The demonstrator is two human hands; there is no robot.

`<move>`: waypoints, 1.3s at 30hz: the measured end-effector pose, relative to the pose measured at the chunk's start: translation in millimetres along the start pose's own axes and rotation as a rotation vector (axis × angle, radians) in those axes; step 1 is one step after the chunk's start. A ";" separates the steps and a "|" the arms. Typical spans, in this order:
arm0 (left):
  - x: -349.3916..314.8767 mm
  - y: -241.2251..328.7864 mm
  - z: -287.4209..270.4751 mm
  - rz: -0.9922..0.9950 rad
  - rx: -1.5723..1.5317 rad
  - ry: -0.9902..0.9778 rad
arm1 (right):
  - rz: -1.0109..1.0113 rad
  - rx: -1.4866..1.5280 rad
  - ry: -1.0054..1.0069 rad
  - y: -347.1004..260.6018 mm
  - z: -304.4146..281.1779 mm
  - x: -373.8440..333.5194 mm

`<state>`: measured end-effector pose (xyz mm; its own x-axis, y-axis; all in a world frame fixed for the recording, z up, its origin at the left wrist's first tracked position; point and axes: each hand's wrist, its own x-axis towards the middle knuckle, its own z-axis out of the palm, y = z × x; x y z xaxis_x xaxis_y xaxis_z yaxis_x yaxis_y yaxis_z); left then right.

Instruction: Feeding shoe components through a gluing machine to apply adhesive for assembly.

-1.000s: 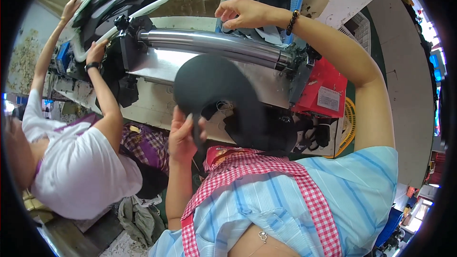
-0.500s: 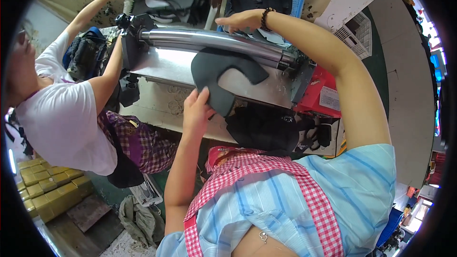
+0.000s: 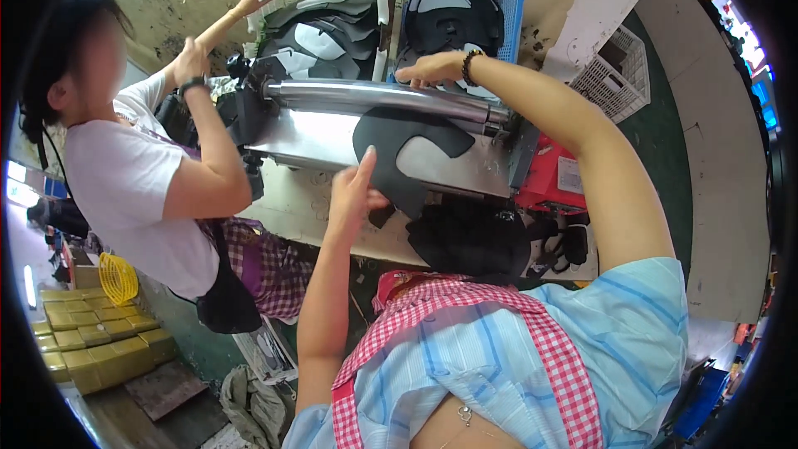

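A black curved, horseshoe-shaped sheet (image 3: 384,143) lies on the metal bed (image 3: 324,129) of a roller machine. Its far edge sits at the long shiny roller (image 3: 374,96). Beside the sheet's near left edge is my left hand (image 3: 356,195), thumb raised and fingers apart. It does not appear to grip the sheet. My right hand (image 3: 436,69), with a dark bead bracelet on the wrist, reaches over the far side of the roller. Its fingers are stretched out, the tips close to the blue basket (image 3: 517,8), and I see nothing held in them.
Black and grey cut pieces (image 3: 457,21) fill the blue basket; a white basket (image 3: 382,0) beside it holds more. At left a co-worker (image 3: 133,191) has one hand at that basket's rim. Black material (image 3: 470,237) lies before the machine, a red box (image 3: 553,175) at its right.
My left fingers have come off the sheet's near edge, thumb lifting. My right hand stays beyond the roller. The co-worker's nearer arm has risen from the machine, and the view has shifted.
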<state>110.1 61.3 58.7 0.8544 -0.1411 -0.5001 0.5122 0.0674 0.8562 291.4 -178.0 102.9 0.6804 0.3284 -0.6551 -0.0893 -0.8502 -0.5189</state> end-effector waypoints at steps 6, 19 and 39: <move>-38.5 -29.1 11.0 0.204 -0.149 0.139 | -0.165 -0.062 0.064 13.8 -4.7 -0.7; -17.5 -4.7 30.7 0.068 -0.155 -0.084 | -0.252 -0.221 0.374 16.2 -14.3 29.8; -40.0 -37.7 11.6 0.104 -0.410 0.028 | -0.345 -0.296 0.307 -27.4 -16.2 -63.2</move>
<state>55.6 53.0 47.9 0.9025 -0.0862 -0.4220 0.4106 0.4681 0.7825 262.7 -182.1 167.4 0.8187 0.5113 -0.2614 0.3551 -0.8085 -0.4693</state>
